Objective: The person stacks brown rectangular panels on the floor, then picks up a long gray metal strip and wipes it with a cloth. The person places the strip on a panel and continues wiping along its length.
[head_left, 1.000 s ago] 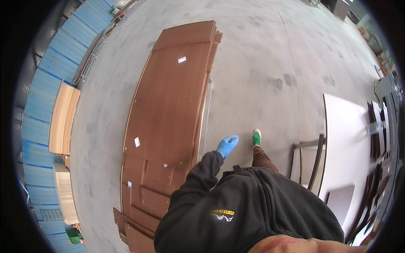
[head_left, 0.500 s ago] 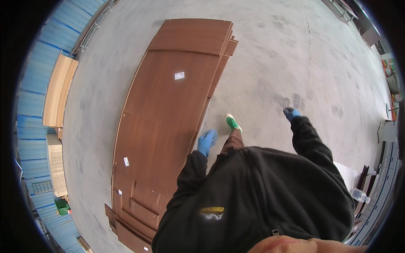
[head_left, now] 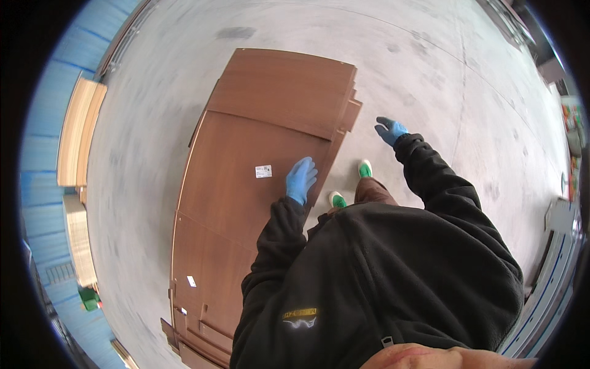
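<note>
A long stack of brown wooden panels (head_left: 233, 184) lies on my left, with a smaller brown panel (head_left: 283, 89) on top at its far end. A white label (head_left: 263, 171) is stuck on the large top panel. My left hand (head_left: 300, 179), in a blue glove, appears over the stack's right part beside that label. Its fingers are stretched out and it holds nothing. Past the far right corner of the stack, my right hand (head_left: 391, 130) is held out over the grey floor. It wears a blue glove with dark fingertips; the fingers are apart and hold nothing.
Grey concrete floor (head_left: 430, 80) surrounds the stack. Light wooden boards (head_left: 80, 135) lean along a blue wall (head_left: 46, 147) at the left. My green shoes (head_left: 365, 169) are close to the stack's right edge. Grey metal parts (head_left: 547, 295) stand at the far right.
I have stepped forward along the stack, toward its far end. My left hand has come over the panels, and my right hand has moved inward, its fingers now spread.
</note>
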`<state>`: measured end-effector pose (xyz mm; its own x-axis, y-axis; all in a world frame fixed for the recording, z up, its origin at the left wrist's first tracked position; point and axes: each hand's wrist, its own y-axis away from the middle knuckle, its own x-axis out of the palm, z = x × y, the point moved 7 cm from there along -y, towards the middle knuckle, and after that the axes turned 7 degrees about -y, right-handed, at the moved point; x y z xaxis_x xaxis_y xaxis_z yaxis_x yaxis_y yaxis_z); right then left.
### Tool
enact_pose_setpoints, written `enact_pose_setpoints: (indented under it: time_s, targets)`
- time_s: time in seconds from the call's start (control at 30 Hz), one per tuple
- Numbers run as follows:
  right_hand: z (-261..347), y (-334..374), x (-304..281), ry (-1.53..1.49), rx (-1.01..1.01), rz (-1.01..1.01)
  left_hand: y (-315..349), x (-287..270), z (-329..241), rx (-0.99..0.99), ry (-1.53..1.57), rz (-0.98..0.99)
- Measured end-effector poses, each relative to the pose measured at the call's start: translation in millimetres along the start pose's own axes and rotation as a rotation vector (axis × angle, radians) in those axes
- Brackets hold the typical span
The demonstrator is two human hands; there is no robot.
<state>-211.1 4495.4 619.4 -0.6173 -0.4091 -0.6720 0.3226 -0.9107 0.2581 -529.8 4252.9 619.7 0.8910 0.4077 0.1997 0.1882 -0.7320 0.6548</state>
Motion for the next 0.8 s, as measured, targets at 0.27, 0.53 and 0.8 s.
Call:
enact_pose_setpoints:
  time_s: [0.27,0.53,0.8]
  targets:
    - [80.0,-237.2,-16.6,0.185,-0.335,-0.113,-86.1,11.6,-34.8,-0.063,0.15,-0.347]
    - [73.4,-325.1,20.6,0.161,-0.007,0.315,-95.0,31.4,-60.5,-0.115,-0.004,-0.683]
    - [94.1,-317.2,21.3,0.303,-0.058,0.224,-121.0,62.1,-72.5,-0.095,0.124,-0.886]
